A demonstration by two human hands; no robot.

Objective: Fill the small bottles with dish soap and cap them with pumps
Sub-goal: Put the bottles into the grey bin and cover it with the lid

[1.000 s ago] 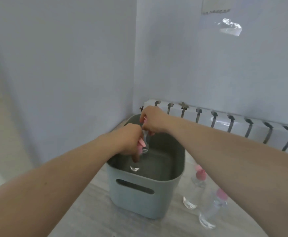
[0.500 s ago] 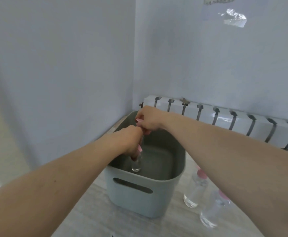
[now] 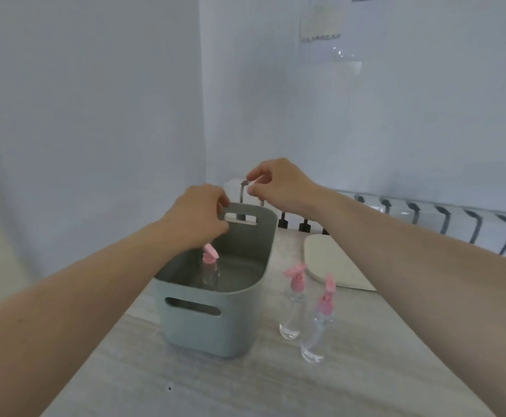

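Note:
A small clear bottle with a pink pump (image 3: pixel 210 270) stands inside the grey-green bin (image 3: pixel 215 326). My left hand (image 3: pixel 199 216) hovers at the bin's left rim just above that pump, fingers loosely curled and nothing visibly gripped. Over the bin's far edge, my right hand (image 3: pixel 276 183) is raised with thumb and forefinger pinched together and nothing seen between them. Two more clear bottles with pink pumps (image 3: pixel 294 299) (image 3: pixel 318 326) stand on the table to the right of the bin, each with a little liquid at the bottom.
A white oval lid or board (image 3: pixel 333 260) lies behind the two bottles. A white radiator with dark brackets (image 3: pixel 444 218) runs along the back right wall. Walls close in on the left and behind. The pale wood-grain table (image 3: pixel 185 386) extends toward me.
Both hands were together on the bottle and pump over the bin. Now my right hand has lifted away to the far rim, my left has let go, and the view has tilted down.

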